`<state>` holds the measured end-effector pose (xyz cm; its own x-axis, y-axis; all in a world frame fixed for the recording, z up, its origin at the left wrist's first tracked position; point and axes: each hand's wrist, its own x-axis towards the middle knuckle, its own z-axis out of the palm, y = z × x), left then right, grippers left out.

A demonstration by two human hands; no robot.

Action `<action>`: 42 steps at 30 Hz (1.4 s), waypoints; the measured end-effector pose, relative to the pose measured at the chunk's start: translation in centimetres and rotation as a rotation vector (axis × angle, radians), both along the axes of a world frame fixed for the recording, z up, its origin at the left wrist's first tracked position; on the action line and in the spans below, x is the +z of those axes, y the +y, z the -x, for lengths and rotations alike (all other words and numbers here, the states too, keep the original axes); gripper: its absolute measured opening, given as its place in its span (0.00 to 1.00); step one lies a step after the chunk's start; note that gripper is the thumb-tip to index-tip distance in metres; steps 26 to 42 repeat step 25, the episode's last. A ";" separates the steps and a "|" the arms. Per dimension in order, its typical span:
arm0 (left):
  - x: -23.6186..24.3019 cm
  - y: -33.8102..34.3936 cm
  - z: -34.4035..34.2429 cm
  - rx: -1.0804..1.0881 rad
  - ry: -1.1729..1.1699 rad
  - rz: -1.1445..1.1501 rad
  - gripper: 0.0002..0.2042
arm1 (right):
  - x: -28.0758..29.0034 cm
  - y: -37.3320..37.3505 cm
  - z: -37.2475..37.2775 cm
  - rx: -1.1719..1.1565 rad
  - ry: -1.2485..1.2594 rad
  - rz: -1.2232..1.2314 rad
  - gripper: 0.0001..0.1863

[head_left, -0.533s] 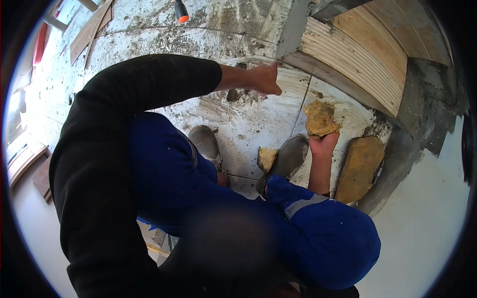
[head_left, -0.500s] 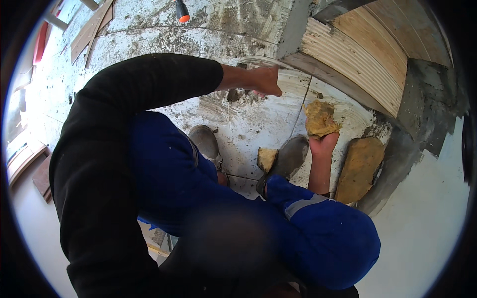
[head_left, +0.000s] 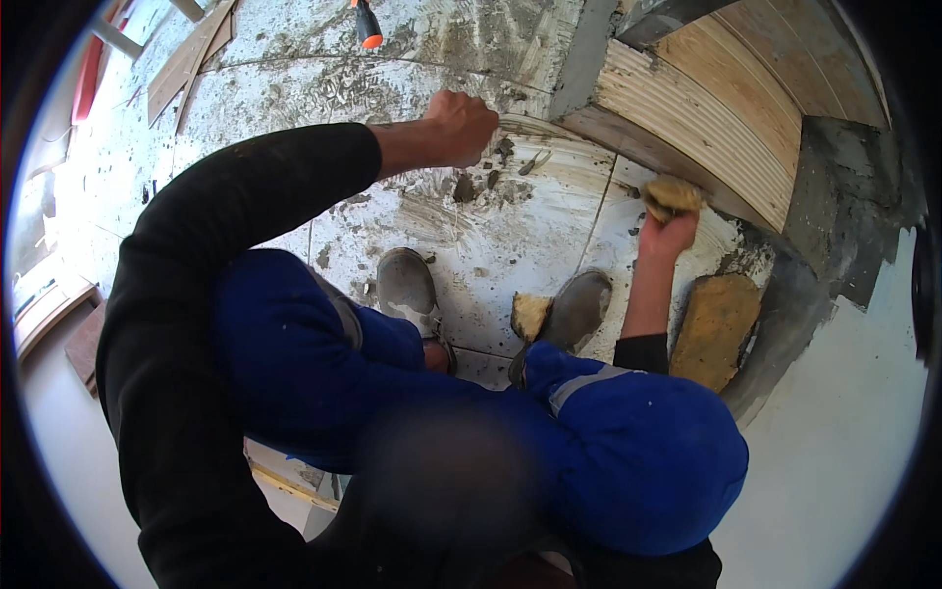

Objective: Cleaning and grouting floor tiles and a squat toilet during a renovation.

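The person wears a black long-sleeved top (head_left: 186,324); its left sleeve (head_left: 265,182) ends at the forearm, and the right cuff (head_left: 643,351) shows black too. The trousers (head_left: 412,393) are bright blue, with a pale grey strip (head_left: 581,385) across the right knee. Both shoes (head_left: 407,287) are grey, dusty and smeared with pale mortar.

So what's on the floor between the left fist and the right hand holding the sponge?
In the head view, between the left hand and the right hand with the sponge lie smeared tile, a few dark mortar lumps and one grout joint.
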<state>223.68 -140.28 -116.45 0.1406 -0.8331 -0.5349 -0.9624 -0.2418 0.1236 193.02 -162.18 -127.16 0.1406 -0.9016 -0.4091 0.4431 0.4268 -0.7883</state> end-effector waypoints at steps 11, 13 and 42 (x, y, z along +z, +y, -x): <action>1.5 4.5 -3.2 0.233 -0.001 0.137 0.11 | 1.2 15.4 -18.3 0.368 0.069 0.228 0.11; 1.0 5.3 -3.5 0.252 -0.013 0.164 0.15 | 2.5 18.3 -20.7 0.680 0.176 0.232 0.10; 0.9 5.6 -3.4 0.193 0.002 0.020 0.11 | 0.3 9.7 -0.9 0.590 -0.073 -0.271 0.17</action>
